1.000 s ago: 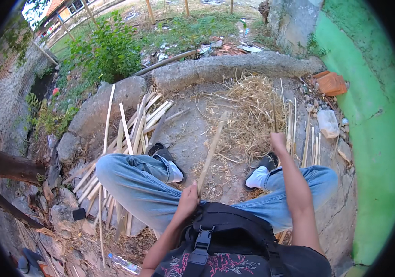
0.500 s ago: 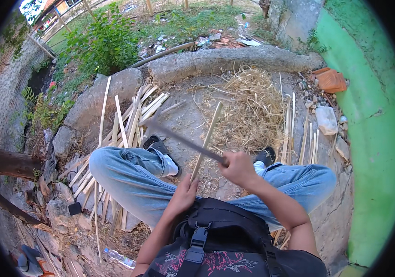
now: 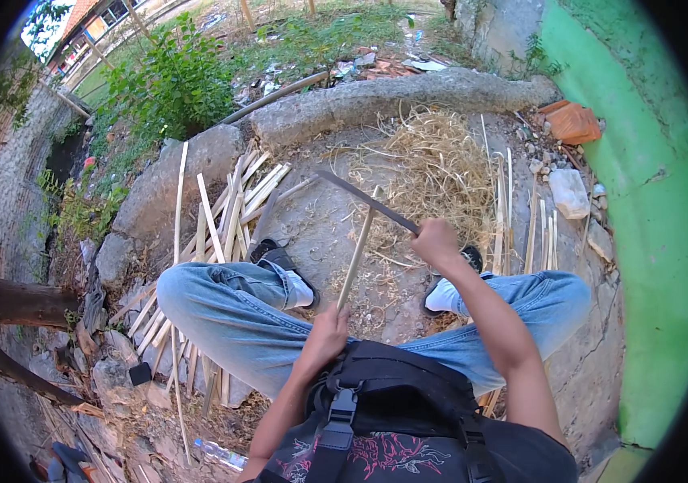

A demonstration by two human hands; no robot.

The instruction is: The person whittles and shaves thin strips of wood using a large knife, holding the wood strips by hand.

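Note:
My left hand (image 3: 328,335) is closed round the near end of a pale wooden strip (image 3: 355,262), probably bamboo, which points up and away between my knees. In my right hand (image 3: 437,244) is the handle of a long dark machete (image 3: 360,196). Its blade reaches to the left and crosses the strip close to the far end, seemingly against it. The machete's handle is mostly hidden by my fingers. Beyond the strip, a heap of thin curled shavings (image 3: 440,173) lies on the ground.
Several split strips (image 3: 235,201) are piled left of my left leg, more (image 3: 502,201) lie at the right. A low concrete kerb (image 3: 392,98) curves across the far side. A green wall (image 3: 642,241) stands right, with an orange bag (image 3: 572,122) near it. A plastic bottle (image 3: 222,456) lies lower left.
My right hand has moved away from me and slightly right, carrying the machete blade toward the strip's far end. My left hand keeps its grip, and the strip has shifted slightly.

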